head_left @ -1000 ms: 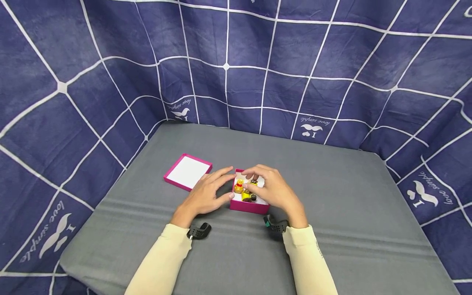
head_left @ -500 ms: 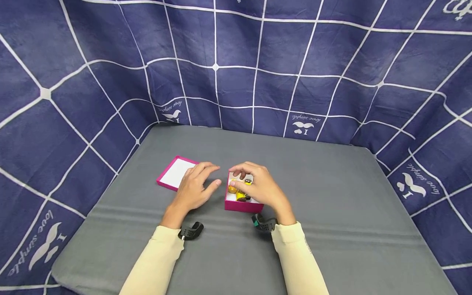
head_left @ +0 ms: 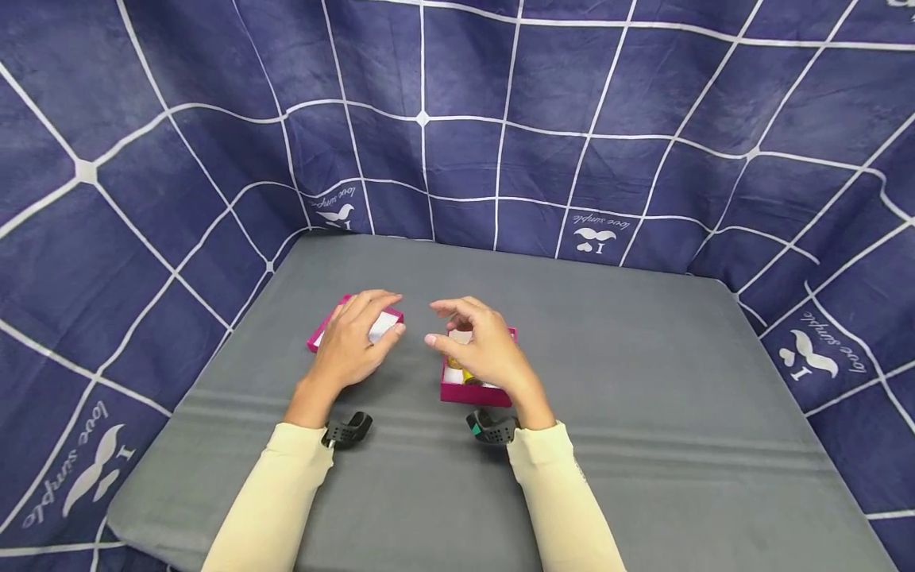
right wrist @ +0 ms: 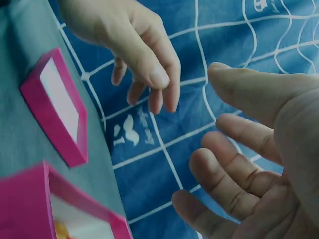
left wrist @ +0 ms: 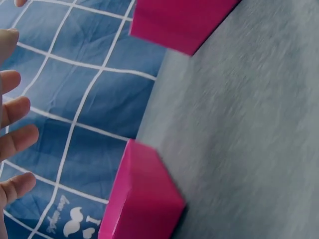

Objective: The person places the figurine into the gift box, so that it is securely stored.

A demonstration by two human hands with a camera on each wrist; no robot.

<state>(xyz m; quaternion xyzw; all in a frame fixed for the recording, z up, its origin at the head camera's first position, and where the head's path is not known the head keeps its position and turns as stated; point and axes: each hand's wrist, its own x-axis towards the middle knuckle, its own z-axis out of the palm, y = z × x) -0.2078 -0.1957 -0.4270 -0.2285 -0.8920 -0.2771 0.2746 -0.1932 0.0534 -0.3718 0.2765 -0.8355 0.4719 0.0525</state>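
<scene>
My left hand [head_left: 350, 338] hovers over the pink box lid [head_left: 386, 322], its fingers relaxed and holding nothing. The lid lies with its white inside up, partly covered from sight by that hand. To its right stands an open pink box [head_left: 477, 394] with a white inside. Yellow toy figures [head_left: 469, 376] lie in it, mostly hidden behind my right hand [head_left: 480, 342]. That hand hangs above the box with loosely bent fingers and nothing between them. In the right wrist view both hands are apart from the box and the lid [right wrist: 60, 104].
A grey cloth-covered table [head_left: 643, 397] bears the box and lid. Behind it and along both sides hangs a dark blue curtain [head_left: 543, 151] with white grid lines. Both wrists wear black straps [head_left: 349, 429].
My left hand has moved left from beside the box to above the lid. My right hand has risen and shifted left over the box. The box and lid stay in place.
</scene>
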